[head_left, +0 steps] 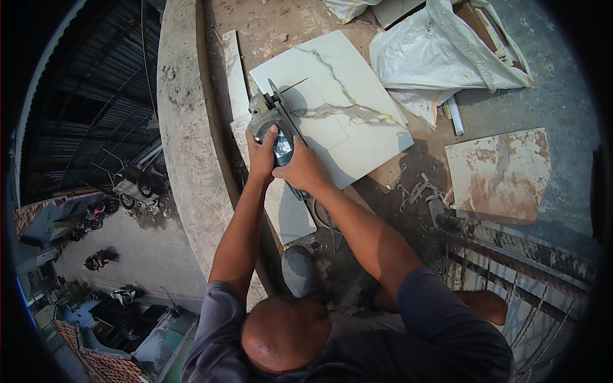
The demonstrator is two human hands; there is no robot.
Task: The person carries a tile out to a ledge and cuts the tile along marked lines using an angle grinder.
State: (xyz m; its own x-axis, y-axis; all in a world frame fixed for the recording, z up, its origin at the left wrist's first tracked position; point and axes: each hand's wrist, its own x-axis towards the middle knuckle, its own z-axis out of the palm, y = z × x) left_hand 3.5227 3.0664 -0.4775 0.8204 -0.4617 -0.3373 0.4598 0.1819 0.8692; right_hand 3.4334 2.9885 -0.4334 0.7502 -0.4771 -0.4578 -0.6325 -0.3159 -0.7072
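Observation:
Both hands are closed around an angle grinder [266, 117], my left hand [259, 154] on its left side and my right hand [302, 168] on its right and rear. Its thin cutting disc [278, 97] stands on edge over the left part of a white marble-patterned tile [377, 96] with grey and gold veins. A dark, narrow line runs right from beside the disc, and faint lines are drawn on the tile's face. I cannot tell whether the disc touches the tile or is spinning. The grinder's cord [327, 220] trails below my right hand.
Tile strips [235, 70] lie left of the tile, beside a concrete ledge [185, 127] with a drop to a street beyond. A white sack [434, 54] of offcuts lies at the far right. Nearer are a dusty tile piece [501, 172] and metal bars [511, 246]. My shoe [298, 271] is close below.

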